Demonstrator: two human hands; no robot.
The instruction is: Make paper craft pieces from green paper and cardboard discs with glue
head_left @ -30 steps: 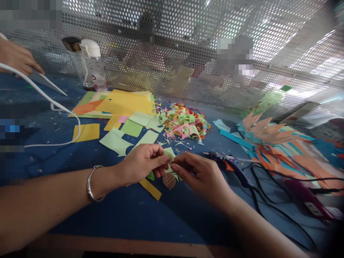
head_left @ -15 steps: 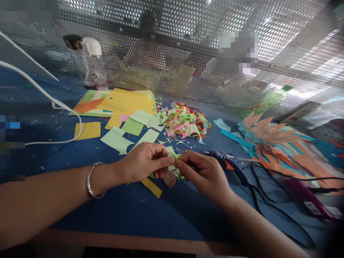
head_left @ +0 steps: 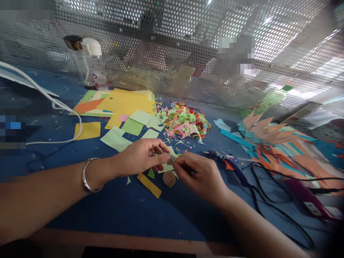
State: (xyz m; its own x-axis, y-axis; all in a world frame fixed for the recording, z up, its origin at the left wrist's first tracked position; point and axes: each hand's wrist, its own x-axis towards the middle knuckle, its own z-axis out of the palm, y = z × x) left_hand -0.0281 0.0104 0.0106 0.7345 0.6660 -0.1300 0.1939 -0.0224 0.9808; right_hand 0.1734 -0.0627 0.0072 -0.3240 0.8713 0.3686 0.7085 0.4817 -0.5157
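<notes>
My left hand (head_left: 142, 157) and my right hand (head_left: 199, 175) meet above the blue table (head_left: 113, 211), both pinched on one small pale green paper piece (head_left: 170, 162). The fingertips of the two hands touch at the paper. A silver bangle (head_left: 86, 175) circles my left wrist. Just below the hands lie a brown cardboard disc (head_left: 169, 178), a yellow paper strip (head_left: 149, 185) and a small green scrap (head_left: 151, 173).
Yellow, green and orange paper sheets (head_left: 123, 104) lie behind the hands, beside a heap of coloured paper scraps (head_left: 184, 122). Two bottles (head_left: 88, 62) stand by the perforated metal screen (head_left: 188, 43). A glue gun (head_left: 228, 163), black cables and orange-and-teal paper cut-outs (head_left: 271, 139) fill the right. A white cable (head_left: 53, 104) loops at left.
Another person's hand at the far left has gone from view. My hands stayed together on the green paper, shifting slightly up and left; a small scrap now lies below my left hand.
</notes>
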